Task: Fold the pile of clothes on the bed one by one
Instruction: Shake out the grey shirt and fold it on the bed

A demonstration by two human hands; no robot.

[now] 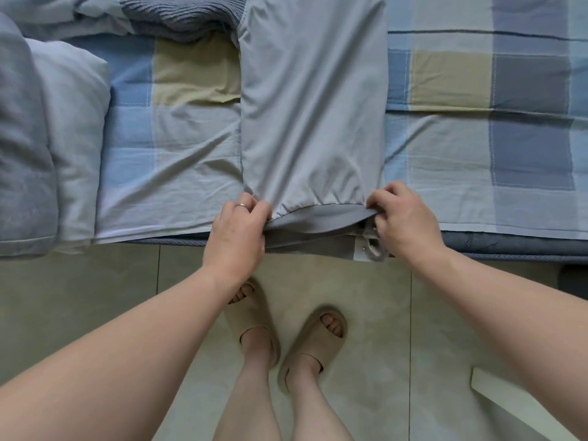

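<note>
Head view. A pale grey garment [311, 106] of smooth, thin fabric lies as a long flat rectangle on the bed [178, 138]. It stretches straight away from the hands, and its far end passes out of the top of the frame. Its near end is a darker grey ribbed waistband [315, 222], gathered into small puckers where it meets the smooth cloth. This end lies at the bed's edge, spanning the gap between the two hands.

The left hand [237, 230], with a ring [241, 205] on one finger, has its fingers curled over the waistband's left corner and pinches it. The right hand [404, 221] pinches the right corner in the same way, knuckles up and fingers tucked under. A pale drawstring [370, 246] with a loop hangs just below the right hand's fingers.

The bed carries a lightly creased woven sheet, checked in blue, grey and tan. Beyond the left hand, beside the garment's far end, lies a crumpled blue-grey ribbed knit [181, 14]. Well to the outside of the left hand sits a thick, soft folded quilt [47, 138]. Below the hands are a pale tiled floor [445, 313] and two feet in beige moulded slippers [251, 316]. A white flat object [509, 405] lies on the floor under the right forearm.
</note>
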